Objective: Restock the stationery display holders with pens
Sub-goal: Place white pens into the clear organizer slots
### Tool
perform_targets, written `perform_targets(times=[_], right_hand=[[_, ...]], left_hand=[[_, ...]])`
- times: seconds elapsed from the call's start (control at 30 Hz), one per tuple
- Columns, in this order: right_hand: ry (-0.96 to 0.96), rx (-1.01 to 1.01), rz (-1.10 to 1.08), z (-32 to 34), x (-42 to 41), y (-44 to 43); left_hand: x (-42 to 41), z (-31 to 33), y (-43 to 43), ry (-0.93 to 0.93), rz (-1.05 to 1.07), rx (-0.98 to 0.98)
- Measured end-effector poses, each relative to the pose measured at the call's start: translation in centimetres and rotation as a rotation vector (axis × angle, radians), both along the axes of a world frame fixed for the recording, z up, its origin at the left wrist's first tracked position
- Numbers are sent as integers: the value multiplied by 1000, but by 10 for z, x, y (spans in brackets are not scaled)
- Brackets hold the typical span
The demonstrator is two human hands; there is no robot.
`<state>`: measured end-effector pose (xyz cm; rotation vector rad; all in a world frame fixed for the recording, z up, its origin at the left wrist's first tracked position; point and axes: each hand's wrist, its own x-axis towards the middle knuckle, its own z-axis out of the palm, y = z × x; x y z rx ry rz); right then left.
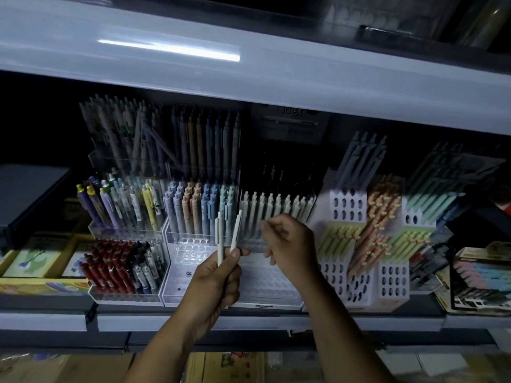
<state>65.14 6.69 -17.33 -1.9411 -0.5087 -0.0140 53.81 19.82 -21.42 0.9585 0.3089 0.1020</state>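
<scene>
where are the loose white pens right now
Head view, centre: the white pens are held in the left hand, in front of the clear holder, just left of the right hand.

head view | from above the hands, forward | close to shelf (pixel 249 319)

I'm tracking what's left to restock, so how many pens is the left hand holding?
2 white pens, both gripped in the left hand: one upright, the other beside it tilted right. More may be hidden in the fist.
</scene>
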Motion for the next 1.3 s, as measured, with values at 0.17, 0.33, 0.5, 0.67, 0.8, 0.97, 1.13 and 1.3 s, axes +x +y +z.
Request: perform_targets(times=[0.17,0.33,0.5,0.67,0.8,0.97,1.13,1.3], right_hand=[[88,104,154,16,-21,12],[127,86,132,10,-20,14],[93,181,28,10,-6,-3],[-109,284,-237,7,19,-33],[-341,80,-370,-4,40,-50],[-515,-146,-432,-10,55,-48],[-536,-234,-452,-20,56,-35],[-470,-317,-442,-31,62,-28]], left_hand=[[1,0,-2,8,13,77],[2,-3,-3,20,11,175],[3,-9,1,60,15,116],[3,-11,2,65,6,122],[2,-12,2,72,-10,142],[1,-12,0,87,-33,177],[-1,-8,1,79,-42,208],[-2,-7,4,73,-39,197]])
